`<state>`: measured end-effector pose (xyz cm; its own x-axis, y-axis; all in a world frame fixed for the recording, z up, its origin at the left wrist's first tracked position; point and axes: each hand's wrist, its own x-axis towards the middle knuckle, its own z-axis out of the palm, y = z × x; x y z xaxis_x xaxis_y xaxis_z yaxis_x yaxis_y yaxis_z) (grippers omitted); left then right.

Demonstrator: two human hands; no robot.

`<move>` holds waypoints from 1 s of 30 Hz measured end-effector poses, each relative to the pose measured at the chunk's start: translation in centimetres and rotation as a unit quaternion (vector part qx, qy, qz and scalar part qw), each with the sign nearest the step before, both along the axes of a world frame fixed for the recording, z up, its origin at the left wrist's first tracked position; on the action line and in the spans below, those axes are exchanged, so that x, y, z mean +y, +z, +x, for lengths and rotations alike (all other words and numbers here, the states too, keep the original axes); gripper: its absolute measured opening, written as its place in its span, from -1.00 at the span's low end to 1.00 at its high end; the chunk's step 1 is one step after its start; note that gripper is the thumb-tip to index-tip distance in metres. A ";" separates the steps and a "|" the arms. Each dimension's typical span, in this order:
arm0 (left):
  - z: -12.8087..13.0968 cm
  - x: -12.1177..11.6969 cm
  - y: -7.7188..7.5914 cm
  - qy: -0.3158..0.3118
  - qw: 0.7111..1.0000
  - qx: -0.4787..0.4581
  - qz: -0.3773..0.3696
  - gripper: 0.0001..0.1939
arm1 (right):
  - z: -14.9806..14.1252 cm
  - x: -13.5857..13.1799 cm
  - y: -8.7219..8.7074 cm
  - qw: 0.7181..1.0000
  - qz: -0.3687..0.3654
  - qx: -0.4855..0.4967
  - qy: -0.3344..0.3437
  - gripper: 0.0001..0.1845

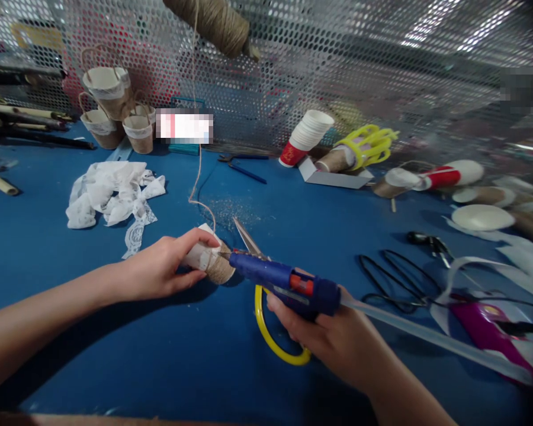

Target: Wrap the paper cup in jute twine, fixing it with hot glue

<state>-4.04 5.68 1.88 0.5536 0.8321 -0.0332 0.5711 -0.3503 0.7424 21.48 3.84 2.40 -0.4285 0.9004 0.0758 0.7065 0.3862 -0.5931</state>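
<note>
My left hand (160, 266) is closed around a small paper cup (196, 258) lying on its side, its lower part wound with brown twine (221, 266). A strand of that twine runs up from the cup to a large spool (213, 26) above. In my right hand (320, 331) is a blue hot glue gun (284, 278), its nozzle touching or very close to the wound twine. A long clear glue stick (435, 331) sticks out of its back. Yellow-handled scissors (262, 322) lie beneath the gun, partly hidden by it.
White lace (111, 192) lies heaped at the left. Behind it stand finished-looking twine baskets (109, 89). Pliers (246, 168), stacked paper cups (306, 136) and a box with a yellow item (368, 148) are along the mesh wall. Black cord (395, 278) lies right.
</note>
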 end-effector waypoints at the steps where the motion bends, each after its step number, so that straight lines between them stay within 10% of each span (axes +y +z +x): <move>1: 0.0 0.0 0.0 -0.001 1.000 0.002 0.005 -0.65 | -0.1 -0.1 0.2 1.000 -0.004 -0.002 0.004 -0.82; 21: 0.0 0.1 -0.4 0.001 1.000 -0.005 0.018 -0.65 | -1.1 -0.1 1.7 0.998 -0.020 0.006 0.060 -0.93; 30: 0.0 0.1 -0.2 -0.013 1.000 -0.011 0.010 -0.65 | 0.0 0.1 -0.3 1.000 0.024 0.000 -0.013 -0.81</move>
